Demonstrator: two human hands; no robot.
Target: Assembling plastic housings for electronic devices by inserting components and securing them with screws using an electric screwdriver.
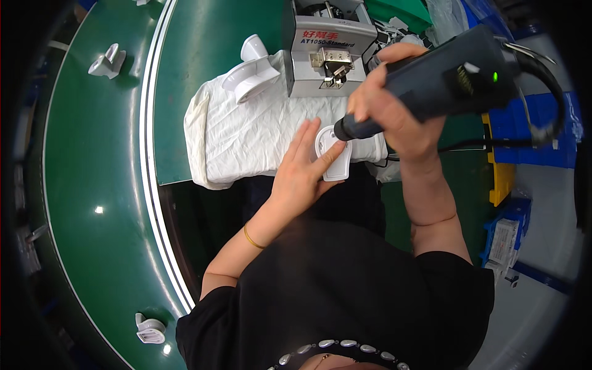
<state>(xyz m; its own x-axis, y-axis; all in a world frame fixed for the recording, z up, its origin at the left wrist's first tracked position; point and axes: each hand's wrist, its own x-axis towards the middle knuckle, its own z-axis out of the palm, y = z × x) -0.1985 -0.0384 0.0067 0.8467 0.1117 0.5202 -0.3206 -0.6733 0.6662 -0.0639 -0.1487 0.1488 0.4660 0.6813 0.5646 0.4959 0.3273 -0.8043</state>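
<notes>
My left hand (302, 169) lies flat on a small white plastic part (336, 163) and holds it down at the near edge of a white cloth (246, 132). My right hand (394, 111) grips a dark grey electric screwdriver (444, 80). Its tip rests on the top of the white part, between my left fingers. A green light glows on the tool's body, and a black cable runs off its rear end to the right.
A grey metal screw feeder box (330, 49) stands behind the cloth. A white funnel-shaped plastic piece (250, 71) lies on the cloth's far left. More white parts (108, 61) (150, 328) sit on the green conveyor belt (92, 185). Blue and yellow bins (530, 129) stand at right.
</notes>
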